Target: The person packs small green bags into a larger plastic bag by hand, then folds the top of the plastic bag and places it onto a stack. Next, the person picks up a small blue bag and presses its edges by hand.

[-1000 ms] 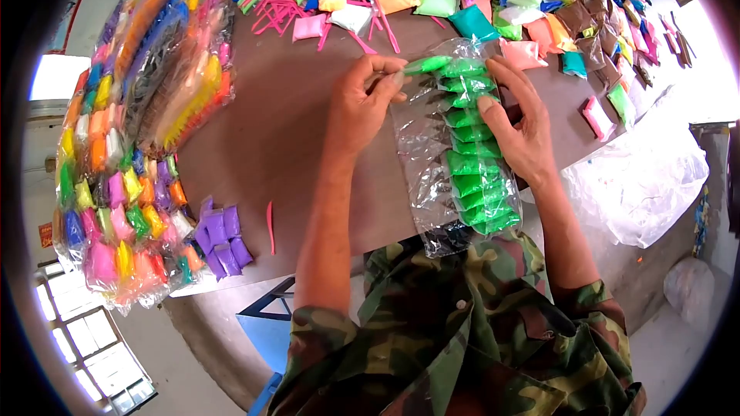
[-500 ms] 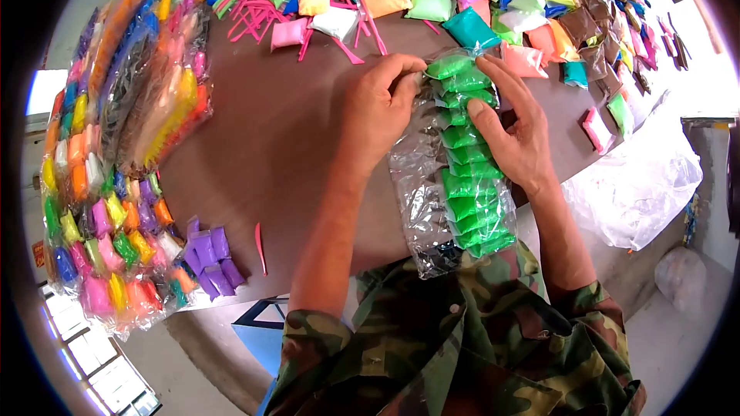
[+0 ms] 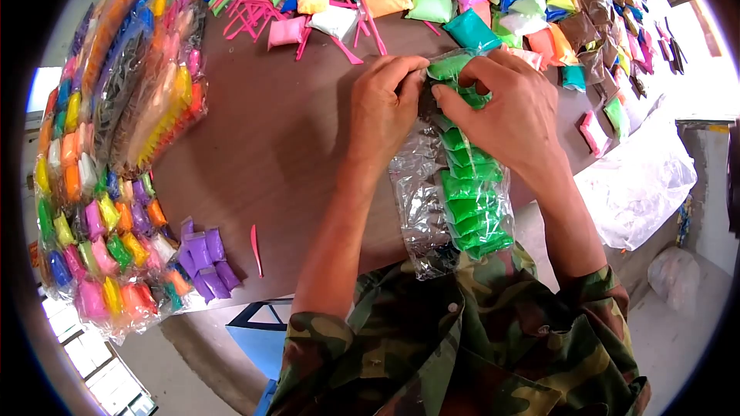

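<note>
A long row of green packets (image 3: 472, 208) lies along the near edge of the table, its packets overlapping in see-through plastic. Beside it on the left runs a clear plastic sleeve (image 3: 420, 200) with a dark patch at the lower end. My left hand (image 3: 385, 104) pinches the top left edge of the plastic, thumb against forefinger. Across the upper packets curls my right hand (image 3: 512, 104), its thumb pointing toward the left hand. Its fingertips press into the row and are partly hidden, along with the packets beneath them.
Several long bundles of coloured packets (image 3: 108, 223) fill the left side. Purple packets (image 3: 206, 258) and a pink plastic stick (image 3: 256, 250) lie nearby. A heap of loose packets (image 3: 408, 4) and pink sticks (image 3: 250, 8) covers the far side. A white plastic bag (image 3: 640, 185) hangs at right.
My right hand has shifted up and left over the row, its fingers going from laid along the packets to curled. My left hand stays at the top left edge.
</note>
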